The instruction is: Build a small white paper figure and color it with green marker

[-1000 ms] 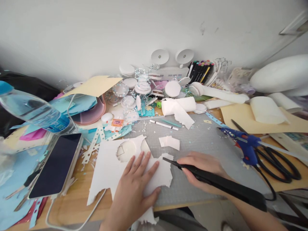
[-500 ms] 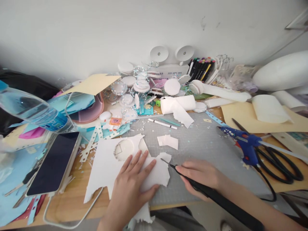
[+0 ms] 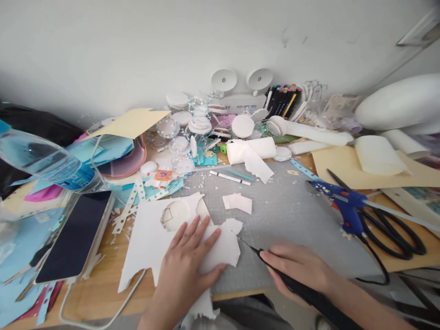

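Observation:
My left hand [image 3: 187, 263] lies flat with its fingers spread, pressing on a white foam sheet [image 3: 146, 238]. The sheet has ragged edges and a round recess near its top, with a few pencil lines inside. My right hand [image 3: 302, 266] is wrapped around a black pen-shaped cutter [image 3: 287, 280] with a long, thin metal tip. That tip points left and is at the sheet's ragged right edge; whether it touches is hard to tell. Small white scraps [image 3: 237, 202] lie just beyond the sheet on the grey cutting mat [image 3: 275, 211].
A blue glue gun [image 3: 338, 199] and black scissors [image 3: 395, 229] lie at right. At left are a phone [image 3: 75, 236], a water bottle [image 3: 55, 162] and coloured paper. White rolls [image 3: 252, 150], foam discs [image 3: 242, 126] and markers [image 3: 283, 101] crowd the back by the wall.
My right hand has drawn the cutter slightly right and down, so its tip has moved from over the sheet to its edge. My left hand stays pressed on the sheet.

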A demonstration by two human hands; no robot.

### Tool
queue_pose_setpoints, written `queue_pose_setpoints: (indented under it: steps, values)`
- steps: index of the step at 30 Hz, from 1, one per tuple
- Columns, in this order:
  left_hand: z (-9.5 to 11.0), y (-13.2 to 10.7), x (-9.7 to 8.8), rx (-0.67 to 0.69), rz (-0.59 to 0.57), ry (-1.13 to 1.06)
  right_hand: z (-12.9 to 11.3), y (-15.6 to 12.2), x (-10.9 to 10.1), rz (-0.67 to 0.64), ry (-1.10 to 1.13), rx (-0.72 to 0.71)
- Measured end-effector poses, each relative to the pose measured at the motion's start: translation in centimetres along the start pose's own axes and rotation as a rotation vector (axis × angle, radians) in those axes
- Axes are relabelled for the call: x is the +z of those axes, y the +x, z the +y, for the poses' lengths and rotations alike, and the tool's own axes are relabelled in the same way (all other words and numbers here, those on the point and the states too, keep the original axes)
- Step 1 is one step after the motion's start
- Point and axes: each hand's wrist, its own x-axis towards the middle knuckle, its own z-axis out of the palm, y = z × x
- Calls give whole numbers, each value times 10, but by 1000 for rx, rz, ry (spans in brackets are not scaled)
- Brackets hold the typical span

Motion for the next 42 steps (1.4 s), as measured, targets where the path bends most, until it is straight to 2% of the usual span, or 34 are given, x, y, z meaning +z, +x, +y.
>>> queue_pose_setpoints:
  steps: [2,4,8,11,16,18,20,22,24,25,27,29,32,36,39,42]
  values:
    - [-1,-1,1,12,5,8,1,-5,1,-1,-56,-72]
    - [-2,-1,2,28,11,12,3,-7,-4,9,-90,-61]
    - [0,0,0,58,81,-31,18,-4,-24,80,-239,159]
    - [5,2,-9,46,184,-113,42,-3,-34,170,-437,266]
    - [10,2,-34,128,296,-159,79,-11,-36,-119,-570,326]
    - [11,0,-42,144,337,-161,78,-12,-37,-162,-568,334]
    - [12,-2,-49,150,372,-165,65,-8,-40,-124,-540,328]
    - [14,-3,-53,170,390,-178,40,-2,-43,-20,-441,326]
    - [18,-3,-57,213,393,-191,9,7,-44,74,-186,362]
    - [19,-3,-58,238,388,-193,-6,12,-43,71,-16,402]
    - [23,-4,-60,286,369,-184,-33,23,-38,-31,348,473]
    - [25,-5,-60,314,372,-172,-50,34,-32,-117,639,593]
    - [27,-10,-59,293,417,-194,-60,48,-24,-173,1007,767]
    - [27,-15,-58,247,475,-234,-62,57,-18,-158,1363,865]
    - [27,-15,-59,247,464,-234,-65,57,-16,-125,1470,891]
    - [26,-15,-62,263,451,-228,-68,53,-15,-102,1465,862]
